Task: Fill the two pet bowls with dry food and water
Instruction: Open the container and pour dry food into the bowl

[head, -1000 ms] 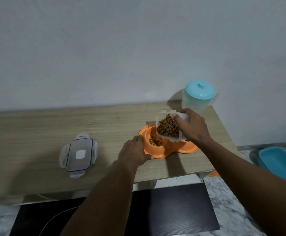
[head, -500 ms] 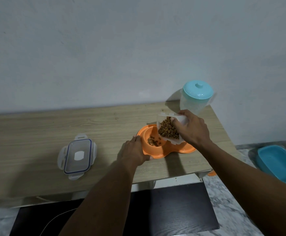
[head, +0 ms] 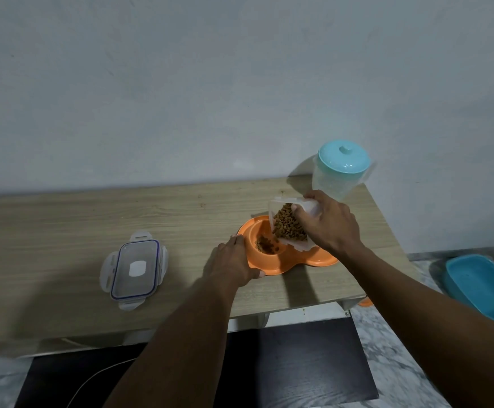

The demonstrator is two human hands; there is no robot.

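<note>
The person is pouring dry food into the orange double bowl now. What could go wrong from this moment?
1. The food container in the right hand is tilted steeply over the left well of the orange double bowl; kibble could overshoot the rim onto the table.
2. The bowl sits near the table's front edge; only the left hand steadies it, so a push might slide it off.
3. The pitcher stands close behind the right hand and could be knocked.
</note>
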